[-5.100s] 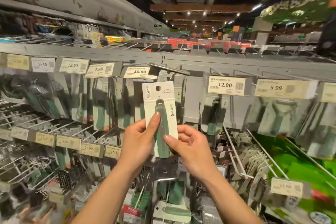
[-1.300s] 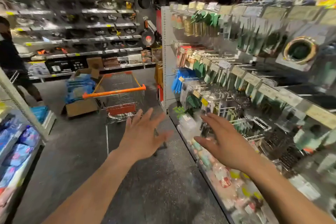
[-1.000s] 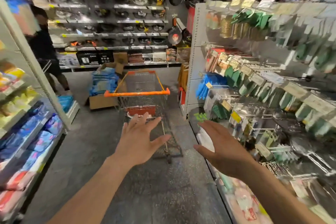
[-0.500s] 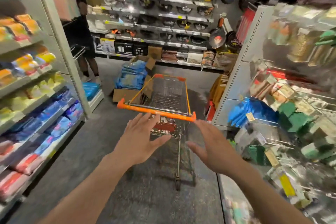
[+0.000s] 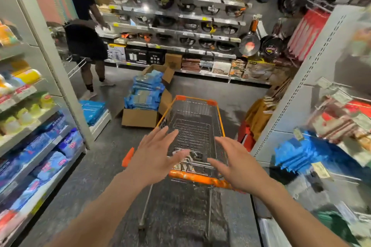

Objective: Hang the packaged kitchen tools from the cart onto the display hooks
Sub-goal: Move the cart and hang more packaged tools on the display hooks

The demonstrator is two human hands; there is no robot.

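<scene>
Aisle centre: the orange cart (image 5: 190, 178) is overhung by the left hand (image 5: 154, 154) and right hand (image 5: 239, 166), both spread, empty; a package is best lifted by its hang-hole end.

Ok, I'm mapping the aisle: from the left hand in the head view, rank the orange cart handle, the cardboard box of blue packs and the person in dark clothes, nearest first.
1. Orange cart handle, just below the left hand.
2. Cardboard box, on the floor ahead, to the left.
3. Person in dark clothes, far back on the left.
</scene>
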